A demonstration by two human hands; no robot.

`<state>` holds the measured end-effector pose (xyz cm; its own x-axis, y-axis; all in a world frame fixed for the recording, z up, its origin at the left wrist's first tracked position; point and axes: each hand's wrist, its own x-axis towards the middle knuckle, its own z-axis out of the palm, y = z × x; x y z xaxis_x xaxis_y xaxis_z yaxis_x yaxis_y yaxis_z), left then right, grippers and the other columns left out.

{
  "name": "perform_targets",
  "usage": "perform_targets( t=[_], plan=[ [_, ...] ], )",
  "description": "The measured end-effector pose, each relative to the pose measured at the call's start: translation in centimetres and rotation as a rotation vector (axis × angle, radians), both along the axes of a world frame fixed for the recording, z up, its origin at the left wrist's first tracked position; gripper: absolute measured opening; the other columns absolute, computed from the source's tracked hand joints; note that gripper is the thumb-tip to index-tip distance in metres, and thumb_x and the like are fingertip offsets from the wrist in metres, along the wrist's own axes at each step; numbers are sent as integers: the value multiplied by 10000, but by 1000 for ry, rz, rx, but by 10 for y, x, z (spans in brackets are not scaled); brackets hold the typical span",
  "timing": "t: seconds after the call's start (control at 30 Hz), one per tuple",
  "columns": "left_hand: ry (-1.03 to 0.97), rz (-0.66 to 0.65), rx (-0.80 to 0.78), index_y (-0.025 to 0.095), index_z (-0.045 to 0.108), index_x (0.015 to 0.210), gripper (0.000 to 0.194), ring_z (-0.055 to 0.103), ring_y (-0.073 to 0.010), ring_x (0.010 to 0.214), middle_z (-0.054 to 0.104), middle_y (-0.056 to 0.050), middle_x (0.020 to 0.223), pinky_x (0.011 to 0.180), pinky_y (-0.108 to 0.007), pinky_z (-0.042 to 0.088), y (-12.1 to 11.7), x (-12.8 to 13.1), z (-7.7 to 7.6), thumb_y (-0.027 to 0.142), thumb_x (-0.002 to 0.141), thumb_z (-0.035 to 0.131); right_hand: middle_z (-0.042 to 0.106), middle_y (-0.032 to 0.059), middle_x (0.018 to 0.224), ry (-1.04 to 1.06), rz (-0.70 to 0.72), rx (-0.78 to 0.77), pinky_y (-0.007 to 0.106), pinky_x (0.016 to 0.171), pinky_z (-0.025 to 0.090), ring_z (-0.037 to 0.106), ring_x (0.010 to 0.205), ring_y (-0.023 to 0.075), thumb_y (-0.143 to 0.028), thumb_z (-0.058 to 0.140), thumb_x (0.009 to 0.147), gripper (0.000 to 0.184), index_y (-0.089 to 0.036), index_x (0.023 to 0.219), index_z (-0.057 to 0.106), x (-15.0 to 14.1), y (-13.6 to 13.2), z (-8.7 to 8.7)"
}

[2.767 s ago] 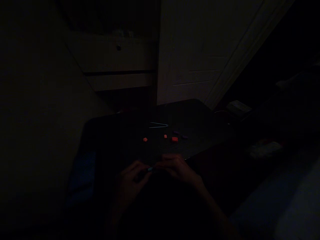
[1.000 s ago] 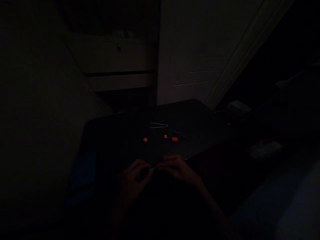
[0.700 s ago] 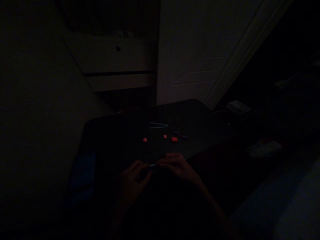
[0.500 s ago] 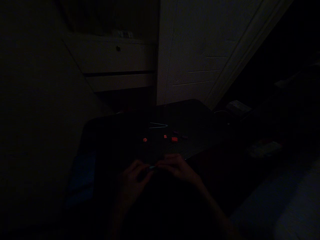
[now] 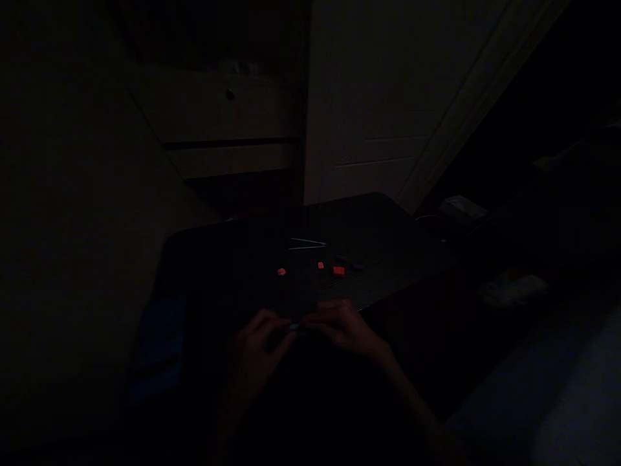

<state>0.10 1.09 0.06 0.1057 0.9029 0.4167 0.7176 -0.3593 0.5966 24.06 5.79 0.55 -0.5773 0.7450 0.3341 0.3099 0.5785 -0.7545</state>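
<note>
The scene is very dark. Over the near part of a black table (image 5: 233, 259), my left hand (image 5: 259, 343) and my right hand (image 5: 342, 327) meet fingertip to fingertip. Between them shows a small pale bluish piece (image 5: 294, 327), pinched by the left thumb and fingers. My right fingers are closed against its right end; its exact kind is too dim to tell. Beyond the hands lie a larger red block (image 5: 338, 271), a small red piece (image 5: 321, 265) and another small reddish piece (image 5: 281, 272). Two dark purple pieces, one of them a short bar (image 5: 358, 266), rest to the right.
Thin metal tweezers (image 5: 308, 244) lie farther back on the table. A dark blue flat object (image 5: 158, 346) is at the left edge. Behind stand a drawer unit (image 5: 233, 116) and a pale panelled door (image 5: 373, 129). A whitish box (image 5: 462, 209) sits beyond the table's right side.
The picture has grown slightly darker over the door and drawers. Both hands keep nearly the same pose around the pale piece, with only tiny finger shifts.
</note>
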Motion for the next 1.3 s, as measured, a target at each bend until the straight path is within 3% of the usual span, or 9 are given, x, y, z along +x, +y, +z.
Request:
perform_targets(
  t=[0.23,0.53,0.67,0.87,0.93,1.3],
  plan=[
    [-89,-20,25,265,828,909,182,653,-124,565,760,-1,906,566,-251,554,2,0,-2,406,973,732,752,53,834,-1,-7,-1,255,665,453,674,730,157,-402,610,1115,330,-195,1132,866,0,0,-3],
    [-99,-46,-29,271,835,892,179,756,-172,725,777,-7,901,624,-259,583,1,-3,-3,401,966,737,784,63,898,-8,15,33,259,703,491,714,785,168,-355,609,1118,297,-194,1137,858,-2,-1,2],
    [-94,-45,-51,277,829,897,125,726,-149,667,764,6,896,588,-246,559,2,-2,0,370,942,760,767,52,884,-62,16,88,252,687,474,694,765,157,-319,619,1113,266,-196,1140,854,-4,1,-1],
    [-99,-73,-67,279,802,920,65,770,-178,835,761,15,920,760,-268,599,2,-2,3,337,932,775,747,36,868,-140,11,143,255,687,456,669,751,154,-277,629,1104,224,-213,1133,842,-9,1,2],
    [-92,-71,-76,278,802,926,60,769,-178,827,761,14,936,738,-268,597,2,-2,1,335,925,782,750,39,876,-159,10,151,262,684,448,669,756,159,-229,643,1086,199,-202,1103,840,-9,2,6],
    [-79,-37,-92,291,811,913,116,760,-183,808,759,5,917,699,-272,593,0,-1,0,389,943,758,764,41,891,-160,47,69,251,690,464,696,772,160,-211,648,1081,197,-210,1085,845,3,6,10]
  ],
)
